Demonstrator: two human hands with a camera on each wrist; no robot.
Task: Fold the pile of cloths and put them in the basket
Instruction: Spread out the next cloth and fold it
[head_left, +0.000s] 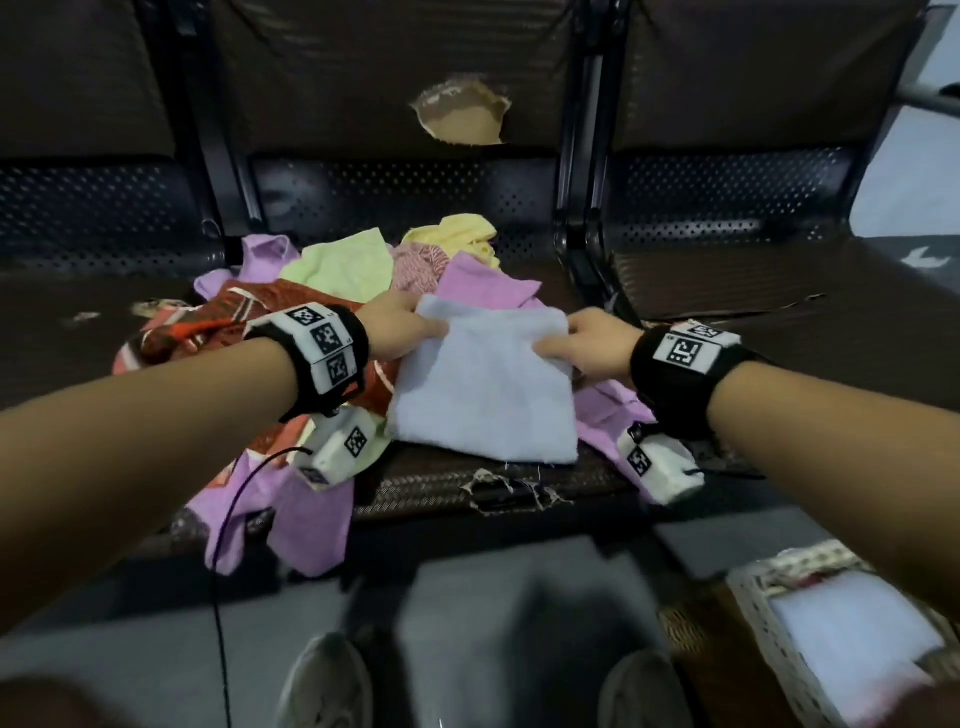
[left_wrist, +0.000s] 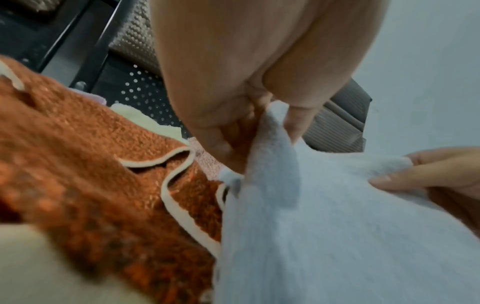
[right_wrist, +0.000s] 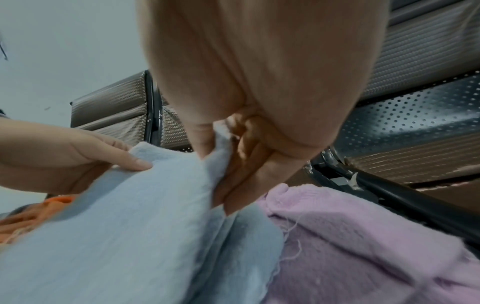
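Note:
A light blue cloth (head_left: 488, 384) lies folded over on the bench seat in front of a pile of cloths (head_left: 332, 270) in purple, pale green, yellow and orange-red. My left hand (head_left: 410, 325) pinches its far left corner (left_wrist: 267, 131) between thumb and fingers. My right hand (head_left: 576, 340) pinches the far right corner (right_wrist: 221, 148) the same way. The white woven basket (head_left: 769, 623) stands on the floor at the lower right with a folded light blue cloth (head_left: 852, 629) inside.
The dark bench seat (head_left: 727, 291) is torn at its front edge (head_left: 509, 491), and the backrest has a hole (head_left: 462, 111). A black armrest bar (head_left: 576, 249) divides the seats. My shoes (head_left: 332, 680) stand on the grey floor below.

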